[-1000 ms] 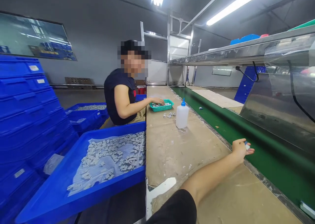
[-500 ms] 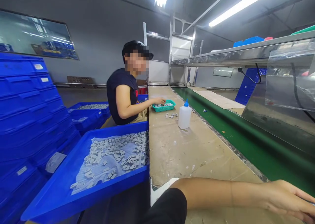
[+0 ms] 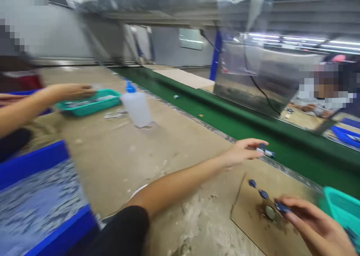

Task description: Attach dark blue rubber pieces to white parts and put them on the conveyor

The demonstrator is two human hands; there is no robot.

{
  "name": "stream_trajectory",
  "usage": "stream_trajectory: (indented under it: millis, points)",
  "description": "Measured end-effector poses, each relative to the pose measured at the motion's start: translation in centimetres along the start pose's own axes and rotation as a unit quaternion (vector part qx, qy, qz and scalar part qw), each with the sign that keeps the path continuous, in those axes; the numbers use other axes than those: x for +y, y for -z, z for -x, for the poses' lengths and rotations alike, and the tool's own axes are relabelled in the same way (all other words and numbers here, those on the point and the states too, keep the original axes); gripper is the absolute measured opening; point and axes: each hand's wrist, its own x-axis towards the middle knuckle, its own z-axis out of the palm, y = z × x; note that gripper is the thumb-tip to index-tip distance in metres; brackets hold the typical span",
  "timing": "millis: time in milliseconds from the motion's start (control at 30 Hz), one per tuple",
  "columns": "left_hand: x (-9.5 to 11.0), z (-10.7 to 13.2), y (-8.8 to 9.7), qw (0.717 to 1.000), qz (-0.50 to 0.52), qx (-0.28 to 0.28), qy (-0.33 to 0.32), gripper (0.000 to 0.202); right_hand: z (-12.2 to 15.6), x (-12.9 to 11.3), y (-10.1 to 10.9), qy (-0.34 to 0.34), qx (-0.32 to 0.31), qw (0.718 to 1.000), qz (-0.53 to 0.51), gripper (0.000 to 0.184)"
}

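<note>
My left hand point(image 3: 239, 151) reaches out over the table's far edge beside the green belt, thumb and fingers pinching a small white and dark-blue part point(image 3: 267, 152). Lower right, my right hand point(image 3: 317, 222) grips a small dark-blue piece point(image 3: 282, 206) between thumb and fingertips. Just beside that piece stands a small round object with a pale top point(image 3: 270, 213), on a brown board point(image 3: 250, 220). Two more dark-blue pieces point(image 3: 263, 194) lie in a line by it. Motion blur hides their finer shape.
A green conveyor belt point(image 3: 202, 115) runs behind the table. A blue-capped bottle point(image 3: 137, 106) stands left, near a co-worker's hand over a green basket point(image 3: 92, 107). A blue tray of parts point(image 3: 50, 233) sits lower left; another green basket point(image 3: 341, 199) at right.
The view has swung right and down. My right hand, the board and the right basket have come into sight. My left hand now shows fully, with a part pinched in it.
</note>
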Motion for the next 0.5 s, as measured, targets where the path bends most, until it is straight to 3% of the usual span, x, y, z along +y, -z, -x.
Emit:
stream_trajectory:
  millis: [67, 133, 233, 367, 500]
  points:
    - [0.0, 0.1, -0.2, 0.999, 0.035, 0.019, 0.009, 0.033, 0.5, -1.0, -0.2, -0.044, 0.015, 0.999, -0.022, 0.018]
    - [-0.3, 0.1, -0.3, 0.997, 0.073, 0.020, 0.026, 0.032, 0.2, -1.8, -0.5, -0.045, 0.028, 0.998, -0.033, 0.020]
    - [-1.0, 0.2, -0.7, 0.995, 0.092, 0.012, 0.046, 0.030, -0.3, -2.1, -0.6, 0.027, 0.027, 0.997, 0.065, 0.016]
    - [-1.6, 0.7, -1.3, 0.999, 0.034, 0.011, 0.037, 0.036, 0.2, -0.8, -0.6, 0.145, -0.017, 0.960, 0.240, 0.021]
    - [-2.4, 1.1, -1.8, 0.999, -0.031, -0.027, 0.028, 0.037, 0.5, 0.6, -0.9, 0.144, -0.060, 0.946, 0.284, 0.027]
